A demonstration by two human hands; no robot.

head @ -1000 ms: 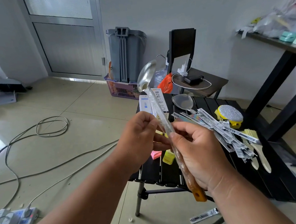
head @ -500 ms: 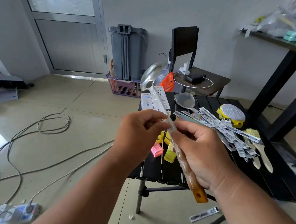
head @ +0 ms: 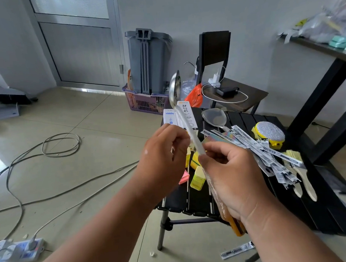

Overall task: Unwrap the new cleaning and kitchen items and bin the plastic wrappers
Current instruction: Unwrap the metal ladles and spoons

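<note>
A metal ladle [head: 175, 90] with a wooden handle, still sleeved in clear plastic wrap [head: 190, 129], stands tilted in front of me, bowl up. My right hand [head: 229, 178] grips its handle low down, thumb on the shaft. My left hand [head: 165, 157] pinches the plastic wrap at the shaft, just left of the right thumb. The handle's orange end [head: 235, 227] pokes out below my right wrist. A grey bin [head: 148, 61] stands by the far wall.
Under my hands a black folding table [head: 192, 202] holds a second wrapped ladle [head: 215, 117], several packaged strips [head: 256, 146], a yellow scrubber [head: 269, 135], paintbrushes [head: 302, 175], boxes [head: 184, 114] and yellow blocks [head: 197, 180]. Cables [head: 47, 146] and a power strip [head: 17, 251] lie on the floor at left.
Both hands rose slightly with the ladle. The ladle's bowl has turned edge-on. My left fingers shifted up along the wrapped shaft.
</note>
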